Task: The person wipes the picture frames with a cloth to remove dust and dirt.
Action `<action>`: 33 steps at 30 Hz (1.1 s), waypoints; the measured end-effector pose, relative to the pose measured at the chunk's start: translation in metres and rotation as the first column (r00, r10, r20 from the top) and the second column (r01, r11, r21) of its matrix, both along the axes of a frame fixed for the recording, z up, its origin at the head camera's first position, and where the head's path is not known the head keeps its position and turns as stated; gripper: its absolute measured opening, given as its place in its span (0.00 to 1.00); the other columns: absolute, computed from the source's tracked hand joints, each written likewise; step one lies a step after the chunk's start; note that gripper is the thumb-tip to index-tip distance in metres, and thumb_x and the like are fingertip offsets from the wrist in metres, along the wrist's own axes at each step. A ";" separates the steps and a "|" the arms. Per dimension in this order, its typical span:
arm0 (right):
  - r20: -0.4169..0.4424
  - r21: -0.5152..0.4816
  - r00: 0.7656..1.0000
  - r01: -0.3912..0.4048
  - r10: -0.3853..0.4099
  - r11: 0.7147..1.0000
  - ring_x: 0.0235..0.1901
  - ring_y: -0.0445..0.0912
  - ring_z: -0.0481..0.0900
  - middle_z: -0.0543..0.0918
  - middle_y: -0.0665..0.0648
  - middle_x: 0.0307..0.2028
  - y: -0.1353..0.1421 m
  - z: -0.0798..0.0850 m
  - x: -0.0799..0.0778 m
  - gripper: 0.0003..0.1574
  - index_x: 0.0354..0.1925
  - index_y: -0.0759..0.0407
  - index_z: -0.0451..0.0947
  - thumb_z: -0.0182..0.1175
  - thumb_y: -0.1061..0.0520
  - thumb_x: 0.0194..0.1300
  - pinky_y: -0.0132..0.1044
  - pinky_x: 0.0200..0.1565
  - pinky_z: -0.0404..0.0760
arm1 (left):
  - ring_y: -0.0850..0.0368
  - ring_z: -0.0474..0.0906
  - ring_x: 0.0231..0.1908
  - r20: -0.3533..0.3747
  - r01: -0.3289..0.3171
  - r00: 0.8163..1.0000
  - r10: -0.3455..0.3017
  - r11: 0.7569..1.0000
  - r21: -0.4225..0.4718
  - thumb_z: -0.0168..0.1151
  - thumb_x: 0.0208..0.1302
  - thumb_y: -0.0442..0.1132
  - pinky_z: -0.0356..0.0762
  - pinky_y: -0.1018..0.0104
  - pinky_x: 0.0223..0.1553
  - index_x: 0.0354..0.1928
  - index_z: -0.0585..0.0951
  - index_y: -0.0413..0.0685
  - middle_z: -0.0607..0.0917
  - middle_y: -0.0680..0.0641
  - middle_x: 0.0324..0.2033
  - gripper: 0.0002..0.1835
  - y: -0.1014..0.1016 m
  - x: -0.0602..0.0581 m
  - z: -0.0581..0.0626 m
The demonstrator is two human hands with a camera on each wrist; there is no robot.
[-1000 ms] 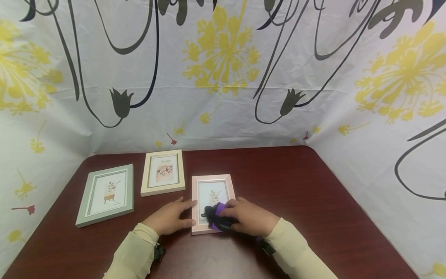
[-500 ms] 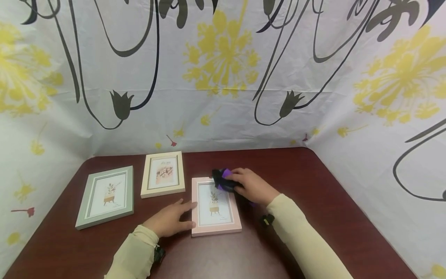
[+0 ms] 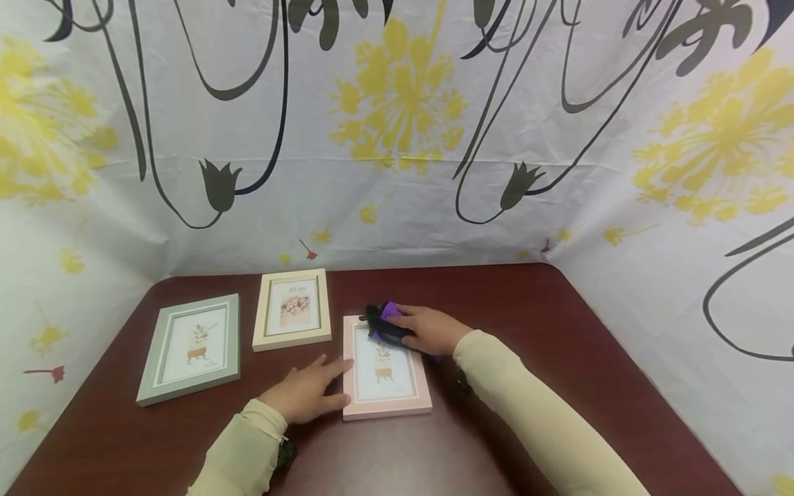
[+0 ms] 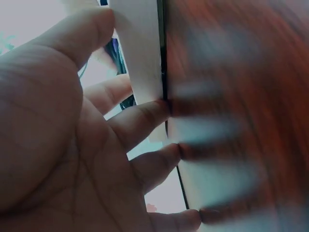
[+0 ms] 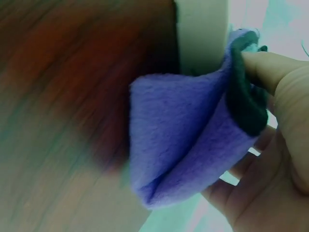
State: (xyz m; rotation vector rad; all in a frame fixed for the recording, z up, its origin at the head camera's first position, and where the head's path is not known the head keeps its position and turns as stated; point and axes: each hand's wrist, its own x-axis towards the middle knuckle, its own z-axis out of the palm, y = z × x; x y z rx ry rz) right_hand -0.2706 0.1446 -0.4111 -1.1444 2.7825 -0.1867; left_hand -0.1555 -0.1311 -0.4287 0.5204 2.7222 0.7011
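A pink picture frame point(image 3: 387, 408) with a potted-plant print lies flat on the dark red table. My left hand point(image 3: 305, 393) touches its left edge with thumb and fingertips, fingers spread; the left wrist view has the fingers against the frame's side. In my right hand point(image 3: 434, 329) is a bunched cloth point(image 3: 392, 331), black on one face and purple on the other, pressed over the upper part of the frame. The right wrist view has the purple cloth point(image 5: 178, 130) hanging past the frame's side, pinched between thumb and fingers.
A cream picture frame point(image 3: 322, 303) lies behind and left of the pink one. Farther left is a grey-green picture frame point(image 3: 233, 337). A white sheet point(image 3: 397, 227) with flower prints hangs around the back and sides of the table point(image 3: 515, 310).
My right hand moved the cloth from the pink frame's lower part up to its top right corner, then left along its upper part. My left hand stayed at the left edge.
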 end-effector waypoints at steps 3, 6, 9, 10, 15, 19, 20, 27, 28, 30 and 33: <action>-0.046 0.029 0.999 -0.026 0.028 0.999 0.68 0.54 0.66 0.63 0.60 0.73 0.000 -0.005 -0.002 0.33 0.72 0.48 0.68 0.59 0.50 0.72 0.47 0.65 0.69 | 0.36 0.56 0.72 -0.014 0.007 1.000 -0.007 1.000 -0.004 0.65 0.65 0.57 0.51 0.23 0.61 0.73 0.68 0.54 0.71 0.44 0.69 0.37 0.000 0.001 0.000; -0.052 0.040 0.998 -0.040 0.042 0.998 0.70 0.54 0.63 0.62 0.60 0.73 0.000 -0.007 -0.002 0.33 0.72 0.47 0.67 0.59 0.50 0.72 0.47 0.67 0.67 | 0.37 0.56 0.72 -0.024 0.015 1.000 -0.015 1.000 -0.015 0.64 0.66 0.57 0.52 0.24 0.62 0.73 0.68 0.54 0.71 0.45 0.69 0.37 0.002 0.001 -0.002; -0.043 0.056 0.998 -0.052 0.055 0.997 0.71 0.54 0.61 0.61 0.59 0.74 -0.004 -0.006 -0.002 0.33 0.73 0.46 0.66 0.59 0.51 0.72 0.48 0.68 0.65 | 0.37 0.55 0.72 -0.018 0.004 1.000 -0.005 0.999 -0.033 0.62 0.67 0.57 0.52 0.25 0.63 0.74 0.67 0.55 0.70 0.45 0.69 0.36 0.003 0.002 -0.003; -0.037 0.060 0.997 -0.060 0.063 0.996 0.72 0.54 0.60 0.61 0.59 0.74 -0.006 -0.005 -0.002 0.33 0.73 0.47 0.66 0.59 0.51 0.72 0.48 0.68 0.65 | 0.37 0.55 0.72 -0.014 -0.001 1.000 0.000 0.999 -0.043 0.61 0.67 0.57 0.52 0.25 0.63 0.74 0.66 0.56 0.69 0.45 0.70 0.36 0.004 0.003 -0.004; -0.036 0.121 0.995 -0.090 0.095 0.989 0.72 0.53 0.59 0.59 0.57 0.75 -0.021 -0.002 -0.004 0.34 0.73 0.45 0.65 0.59 0.51 0.73 0.46 0.69 0.64 | 0.38 0.53 0.73 -0.010 -0.013 1.000 0.012 0.997 -0.072 0.57 0.69 0.54 0.52 0.25 0.63 0.75 0.64 0.55 0.65 0.44 0.72 0.35 0.008 0.007 -0.003; -0.041 0.162 0.992 -0.111 0.119 0.981 0.72 0.53 0.60 0.59 0.57 0.75 -0.034 0.000 -0.006 0.34 0.73 0.44 0.65 0.60 0.51 0.72 0.44 0.68 0.64 | 0.37 0.54 0.73 -0.026 -0.018 1.000 0.016 0.996 -0.091 0.57 0.69 0.54 0.53 0.26 0.63 0.75 0.65 0.54 0.64 0.43 0.72 0.35 0.010 0.009 -0.002; -0.041 0.167 0.991 -0.118 0.126 0.979 0.72 0.53 0.61 0.59 0.57 0.74 -0.038 0.000 -0.006 0.34 0.73 0.45 0.65 0.60 0.51 0.72 0.44 0.68 0.64 | 0.37 0.54 0.73 -0.026 -0.019 1.000 0.016 0.995 -0.098 0.57 0.69 0.54 0.54 0.26 0.63 0.75 0.65 0.54 0.64 0.43 0.72 0.35 0.010 0.009 -0.002; -0.058 0.192 0.989 -0.123 0.136 0.974 0.71 0.52 0.62 0.61 0.57 0.74 -0.049 -0.003 -0.009 0.34 0.73 0.44 0.66 0.60 0.51 0.72 0.43 0.68 0.65 | 0.37 0.55 0.72 -0.021 -0.019 1.000 0.016 0.994 -0.108 0.57 0.69 0.54 0.55 0.27 0.63 0.75 0.65 0.52 0.65 0.43 0.72 0.35 0.011 0.010 0.001; -0.057 0.187 0.989 -0.122 0.134 0.975 0.71 0.52 0.62 0.61 0.57 0.74 -0.048 -0.004 -0.010 0.34 0.73 0.44 0.66 0.60 0.51 0.72 0.43 0.68 0.65 | 0.37 0.55 0.72 -0.023 -0.017 1.000 0.015 0.994 -0.110 0.57 0.69 0.54 0.55 0.27 0.63 0.75 0.65 0.52 0.65 0.43 0.72 0.35 0.011 0.010 0.001; -0.051 0.169 0.990 -0.119 0.129 0.978 0.71 0.52 0.62 0.60 0.56 0.74 -0.044 -0.006 -0.011 0.34 0.73 0.43 0.66 0.60 0.51 0.72 0.43 0.68 0.65 | 0.37 0.55 0.72 -0.028 -0.015 1.000 0.012 0.994 -0.112 0.57 0.69 0.54 0.55 0.27 0.63 0.75 0.64 0.51 0.65 0.43 0.72 0.35 0.011 0.009 0.001; -0.032 0.135 0.992 -0.117 0.123 0.984 0.70 0.52 0.63 0.59 0.55 0.75 -0.034 -0.006 -0.014 0.34 0.73 0.42 0.66 0.61 0.52 0.71 0.44 0.67 0.67 | 0.36 0.55 0.72 -0.032 -0.007 0.999 0.004 0.994 -0.113 0.57 0.68 0.54 0.56 0.27 0.62 0.75 0.65 0.51 0.65 0.43 0.72 0.36 0.011 0.009 0.001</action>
